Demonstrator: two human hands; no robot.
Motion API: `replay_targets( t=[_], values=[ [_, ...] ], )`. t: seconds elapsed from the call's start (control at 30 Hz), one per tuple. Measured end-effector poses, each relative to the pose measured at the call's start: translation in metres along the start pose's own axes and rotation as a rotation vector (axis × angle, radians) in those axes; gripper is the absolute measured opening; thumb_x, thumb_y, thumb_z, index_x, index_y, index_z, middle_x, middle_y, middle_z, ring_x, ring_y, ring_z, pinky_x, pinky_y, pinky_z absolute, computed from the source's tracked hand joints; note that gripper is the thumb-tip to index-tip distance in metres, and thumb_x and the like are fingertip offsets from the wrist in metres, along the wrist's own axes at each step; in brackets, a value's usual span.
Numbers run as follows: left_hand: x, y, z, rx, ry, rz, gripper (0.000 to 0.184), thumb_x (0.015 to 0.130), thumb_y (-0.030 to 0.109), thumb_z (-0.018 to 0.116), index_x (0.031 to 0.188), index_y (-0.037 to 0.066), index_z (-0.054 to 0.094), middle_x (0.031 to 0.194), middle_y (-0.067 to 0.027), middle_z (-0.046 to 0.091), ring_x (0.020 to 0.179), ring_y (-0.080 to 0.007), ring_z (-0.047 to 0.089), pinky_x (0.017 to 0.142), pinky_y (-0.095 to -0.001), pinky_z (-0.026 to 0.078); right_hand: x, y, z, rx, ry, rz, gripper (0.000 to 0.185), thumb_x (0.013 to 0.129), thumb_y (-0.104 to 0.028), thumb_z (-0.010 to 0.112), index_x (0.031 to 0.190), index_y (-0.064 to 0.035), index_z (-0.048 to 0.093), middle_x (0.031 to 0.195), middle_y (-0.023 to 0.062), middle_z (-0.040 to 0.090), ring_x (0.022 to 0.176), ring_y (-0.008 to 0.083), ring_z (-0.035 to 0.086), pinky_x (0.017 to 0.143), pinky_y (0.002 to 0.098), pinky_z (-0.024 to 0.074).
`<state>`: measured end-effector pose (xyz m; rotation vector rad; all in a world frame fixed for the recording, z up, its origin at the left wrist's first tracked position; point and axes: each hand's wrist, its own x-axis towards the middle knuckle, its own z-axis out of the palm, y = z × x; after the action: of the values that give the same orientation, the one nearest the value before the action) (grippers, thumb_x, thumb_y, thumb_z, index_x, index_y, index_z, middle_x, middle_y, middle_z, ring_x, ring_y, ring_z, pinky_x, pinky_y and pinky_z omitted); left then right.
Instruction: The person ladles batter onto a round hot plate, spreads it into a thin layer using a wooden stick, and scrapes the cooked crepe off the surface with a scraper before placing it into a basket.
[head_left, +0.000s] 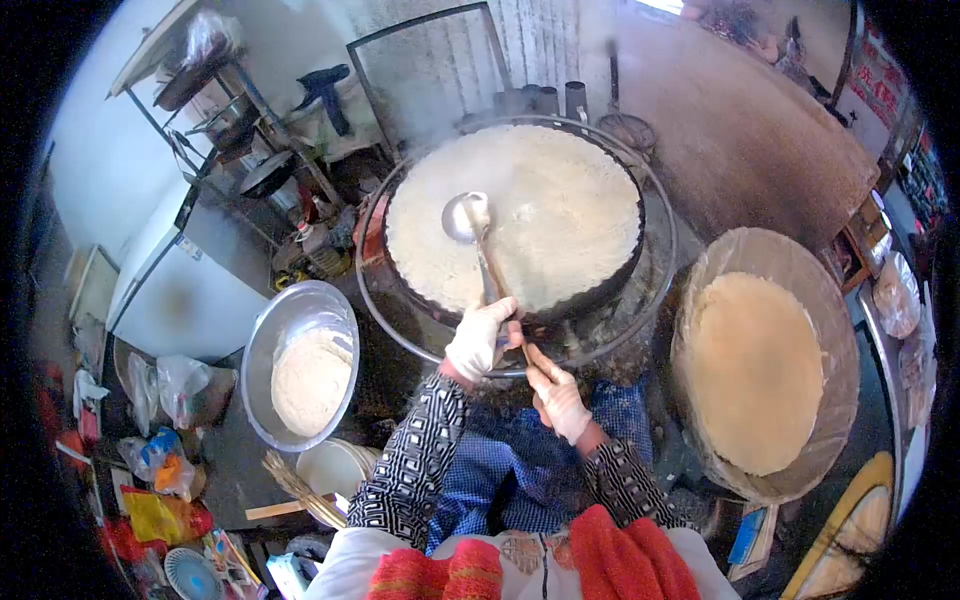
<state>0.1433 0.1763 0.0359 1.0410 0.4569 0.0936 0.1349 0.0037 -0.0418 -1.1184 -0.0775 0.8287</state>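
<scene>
A long-handled metal ladle (461,219) reaches over the wide round pan (641,215), its bowl at the surface of the pale, steaming batter-like layer (560,190). My left hand (481,338), in a whitish glove, is closed around the handle near the pan's front rim. Closer to my body, my right hand (560,398), gloved too, grips the lower end of the same handle, which looks wooden there. Whether a separate stick lies along the handle I cannot tell. Steam blurs the back left of the pan.
A metal ring (672,290) surrounds the pan. At left stands a steel basin (258,345) of pale flour-like stuff, near a straw brush (300,490). A large plastic-lined tub (840,400) of tan mixture stands at right. A board (740,140) leans behind; a cluttered shelf (250,100) is back left.
</scene>
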Motion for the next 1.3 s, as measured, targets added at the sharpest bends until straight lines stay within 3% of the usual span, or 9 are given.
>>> replay_targets(
  t=[0.2,0.3,0.43,0.63,0.77,0.97,1.07,1.2,1.3],
  values=[
    [-0.078,0.041,-0.07,-0.492,-0.054,0.011,0.011,0.097,0.011,0.054,0.1,0.001,0.053,0.083,-0.0033,0.054,0.052,-0.0021,0.042,0.038,-0.0143,0.032,0.007,-0.02,-0.031,-0.357,0.186,-0.349,0.046,0.092,-0.012,0.062,0.137,-0.0104,0.053,0.097,0.005,0.067,0.074,0.0115,0.062,0.063,0.0258,0.0513],
    [-0.124,0.045,-0.103,-0.429,0.065,0.138,0.012,0.095,0.009,0.056,0.105,0.003,0.053,0.085,-0.0043,0.056,0.051,-0.0011,0.041,0.035,-0.0143,0.03,0.034,-0.048,-0.048,-0.109,0.343,-0.136,0.047,0.095,-0.02,0.06,0.141,-0.0216,0.049,0.06,-0.0036,0.055,0.04,0.0053,0.04,0.033,0.0231,0.0321],
    [-0.173,0.031,-0.19,-0.296,0.319,0.143,0.013,0.094,0.011,0.059,0.105,0.005,0.055,0.083,-0.0047,0.059,0.051,-0.0027,0.042,0.036,-0.0151,0.032,0.054,-0.038,-0.051,-0.418,0.25,-0.066,0.042,0.096,-0.022,0.057,0.138,-0.0171,0.053,0.069,-0.0001,0.063,0.047,0.0081,0.051,0.041,0.0229,0.0398],
    [-0.213,-0.018,-0.352,-0.152,0.559,-0.019,0.003,0.091,0.007,0.057,0.088,0.007,0.056,0.072,0.0007,0.053,0.051,-0.0031,0.045,0.038,-0.0141,0.035,0.07,0.001,-0.013,-0.474,0.046,-0.079,0.046,0.093,-0.015,0.059,0.138,-0.0056,0.051,0.124,0.0046,0.063,0.105,0.0122,0.058,0.092,0.0231,0.0451],
    [-0.212,-0.083,-0.485,-0.417,0.479,-0.178,0.001,0.087,0.006,0.058,0.087,0.006,0.058,0.071,-0.0015,0.054,0.052,-0.0059,0.048,0.04,-0.0177,0.041,0.06,0.015,0.021,-0.439,-0.16,-0.063,0.049,0.094,-0.02,0.06,0.141,-0.014,0.047,0.102,0.0009,0.063,0.078,0.0088,0.053,0.066,0.0221,0.0421],
    [-0.201,-0.069,-0.491,1.826,0.424,-0.216,0.038,0.092,0.023,0.045,0.123,0.004,0.056,0.095,-0.0199,0.066,0.09,-0.039,0.064,0.083,-0.0468,0.05,0.03,-0.012,0.008,-0.344,-0.057,0.045,0.055,0.094,-0.024,0.061,0.145,-0.0187,0.042,0.089,0.0018,0.066,0.051,0.0063,0.049,0.041,0.0213,0.0405],
    [-0.175,-0.017,-0.412,1.168,1.042,-0.327,0.058,0.091,0.026,0.048,0.142,0.0,0.038,0.139,-0.0231,0.045,0.131,-0.0359,0.043,0.108,-0.0412,0.035,0.06,-0.043,-0.04,0.01,0.2,-0.353,0.061,0.092,-0.029,0.064,0.145,-0.0121,0.04,0.078,0.0019,0.061,0.042,0.0087,0.044,0.038,0.0245,0.0391],
    [-0.12,0.003,-0.386,0.996,0.822,0.119,0.074,0.08,0.02,0.065,0.143,-0.002,0.034,0.147,-0.0234,0.034,0.136,-0.0375,0.033,0.113,-0.0387,0.028,0.081,-0.064,-0.078,-0.36,0.34,-0.158,0.052,0.097,-0.026,0.056,0.146,-0.0183,0.04,0.064,0.0002,0.053,0.042,0.0083,0.04,0.036,0.0255,0.0349],
    [-0.072,0.026,-0.332,1.571,0.67,0.21,0.085,0.07,0.015,0.074,0.143,0.0,0.034,0.146,-0.0209,0.034,0.136,-0.0385,0.03,0.114,-0.0418,0.026,0.1,-0.016,-0.044,-0.713,0.245,-0.22,0.046,0.097,-0.018,0.055,0.142,-0.0138,0.047,0.108,0.0031,0.067,0.084,0.0107,0.062,0.074,0.0231,0.0519]
  ],
)
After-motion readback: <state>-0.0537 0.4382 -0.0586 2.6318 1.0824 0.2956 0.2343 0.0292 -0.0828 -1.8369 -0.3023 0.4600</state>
